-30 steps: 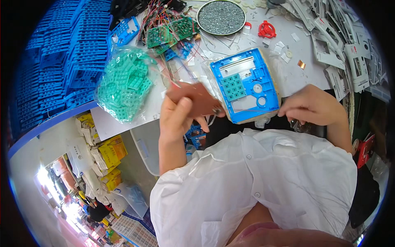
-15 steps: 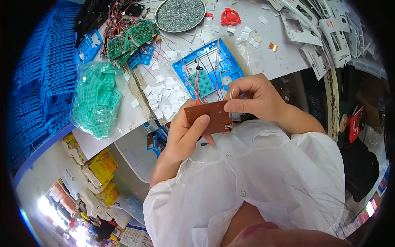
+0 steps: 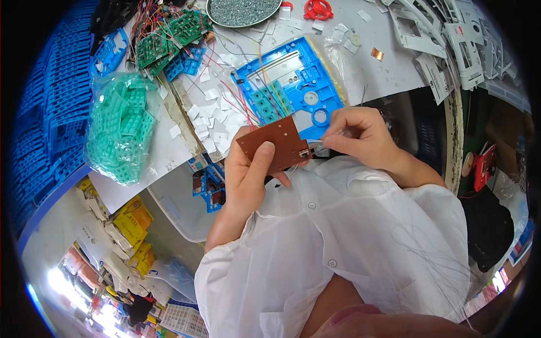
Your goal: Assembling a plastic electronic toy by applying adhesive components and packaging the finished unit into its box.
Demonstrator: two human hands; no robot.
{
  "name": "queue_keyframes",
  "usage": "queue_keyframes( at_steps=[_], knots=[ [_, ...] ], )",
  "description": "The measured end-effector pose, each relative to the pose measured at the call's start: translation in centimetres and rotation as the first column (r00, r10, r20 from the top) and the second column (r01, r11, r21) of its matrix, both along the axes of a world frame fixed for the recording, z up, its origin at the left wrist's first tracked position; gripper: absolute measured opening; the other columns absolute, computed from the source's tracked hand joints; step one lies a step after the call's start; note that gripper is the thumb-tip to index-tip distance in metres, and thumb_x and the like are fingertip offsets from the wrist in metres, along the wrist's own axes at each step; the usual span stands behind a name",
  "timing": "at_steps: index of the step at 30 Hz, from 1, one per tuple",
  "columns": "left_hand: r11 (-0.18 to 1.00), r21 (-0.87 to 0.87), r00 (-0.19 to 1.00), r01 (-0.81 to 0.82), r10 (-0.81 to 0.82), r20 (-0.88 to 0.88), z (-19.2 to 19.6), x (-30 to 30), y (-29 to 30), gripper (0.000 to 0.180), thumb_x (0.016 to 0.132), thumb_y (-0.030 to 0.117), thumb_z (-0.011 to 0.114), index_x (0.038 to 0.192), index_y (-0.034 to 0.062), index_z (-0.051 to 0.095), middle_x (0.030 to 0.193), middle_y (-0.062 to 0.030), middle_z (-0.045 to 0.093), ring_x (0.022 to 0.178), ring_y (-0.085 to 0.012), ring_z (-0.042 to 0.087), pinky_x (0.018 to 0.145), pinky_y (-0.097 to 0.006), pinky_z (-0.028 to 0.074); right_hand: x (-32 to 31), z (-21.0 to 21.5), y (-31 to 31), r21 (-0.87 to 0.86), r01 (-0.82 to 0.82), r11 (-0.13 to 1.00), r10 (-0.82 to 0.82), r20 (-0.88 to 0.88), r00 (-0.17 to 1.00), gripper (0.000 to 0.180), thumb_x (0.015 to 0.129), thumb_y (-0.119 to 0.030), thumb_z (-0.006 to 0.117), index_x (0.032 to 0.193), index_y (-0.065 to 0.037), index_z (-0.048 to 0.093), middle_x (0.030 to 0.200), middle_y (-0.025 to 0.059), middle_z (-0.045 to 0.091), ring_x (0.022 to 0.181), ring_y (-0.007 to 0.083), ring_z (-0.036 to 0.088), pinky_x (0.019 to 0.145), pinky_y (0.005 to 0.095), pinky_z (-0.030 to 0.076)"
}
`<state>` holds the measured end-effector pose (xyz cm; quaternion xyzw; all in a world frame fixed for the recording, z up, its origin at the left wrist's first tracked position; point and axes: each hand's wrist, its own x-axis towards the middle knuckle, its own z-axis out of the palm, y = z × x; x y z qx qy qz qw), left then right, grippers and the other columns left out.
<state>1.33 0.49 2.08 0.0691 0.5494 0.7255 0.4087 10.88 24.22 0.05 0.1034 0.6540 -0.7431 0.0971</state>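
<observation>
My left hand (image 3: 246,179) holds a brown circuit board (image 3: 275,145) close to my chest, thumb pressed on its face. Thin coloured wires (image 3: 248,104) run from the board's top edge back to a blue plastic housing (image 3: 293,84) lying on the table. My right hand (image 3: 360,137) pinches a small pale part (image 3: 316,146) against the board's right edge. Whether that part is joined to the board I cannot tell.
A clear bag of green rubber keypads (image 3: 118,129) lies at the left, beside stacks of blue housings (image 3: 56,101). Green circuit boards with wires (image 3: 169,39), a round dish of screws (image 3: 243,10), a red piece (image 3: 318,8), white paper squares (image 3: 208,115) and white plastic frames (image 3: 445,39) crowd the table.
Both hands came together in front of my chest. The brown board, held low by the left hand a second ago, is lifted clear, and the right hand has closed on its right edge.
</observation>
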Motion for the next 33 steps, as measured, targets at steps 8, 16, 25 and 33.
queue_keyframes(
  at_steps=[8,16,25,33],
  knots=[
    [0.968,-0.081,0.956,0.239,-0.249,-0.155,-1.0,1.9,0.1,0.027,0.106,0.008,0.050,0.129,-0.0036,0.044,0.110,-0.0184,0.072,0.089,-0.0237,0.075,0.067,-0.028,0.059,-3.0,2.6,2.4,0.454,-0.285,0.844,0.392,-0.162,0.906,0.050,0.080,-0.030,0.085,0.120,-0.004,0.070,0.112,0.0086,0.064,0.094,0.0161,0.059,0.071,0.0290,0.044],
    [0.973,0.099,0.969,0.210,-0.220,0.108,-1.0,2.2,-1.6,0.061,0.104,0.015,0.053,0.157,0.0018,0.027,0.152,-0.0195,0.048,0.141,-0.0290,0.048,0.108,-0.039,0.044,-6.3,1.1,2.2,0.280,-0.220,0.934,0.242,-0.047,0.969,0.019,0.089,-0.016,0.077,0.100,0.000,0.074,0.087,0.0011,0.073,0.077,0.0053,0.061,0.069,0.0247,0.049],
    [0.992,0.070,0.978,0.101,-0.112,0.174,-0.8,3.2,-2.8,0.080,0.100,0.002,0.052,0.167,0.0092,0.008,0.165,-0.0161,0.031,0.148,-0.0273,0.038,0.113,-0.041,0.037,-12.0,1.6,2.0,0.500,-0.379,0.779,0.424,0.025,0.905,0.016,0.093,-0.011,0.072,0.100,0.003,0.068,0.079,0.0024,0.067,0.074,0.0085,0.058,0.068,0.0268,0.048],
    [0.966,0.036,0.965,0.255,-0.256,0.057,-1.9,3.1,-2.9,0.080,0.097,-0.005,0.055,0.165,0.0048,0.016,0.165,-0.0148,0.033,0.148,-0.0273,0.040,0.112,-0.041,0.039,-14.0,1.2,2.3,0.587,-0.455,0.670,0.577,-0.027,0.816,0.015,0.093,-0.011,0.071,0.095,0.002,0.064,0.078,0.0049,0.064,0.072,0.0095,0.057,0.067,0.0273,0.049]
  ],
)
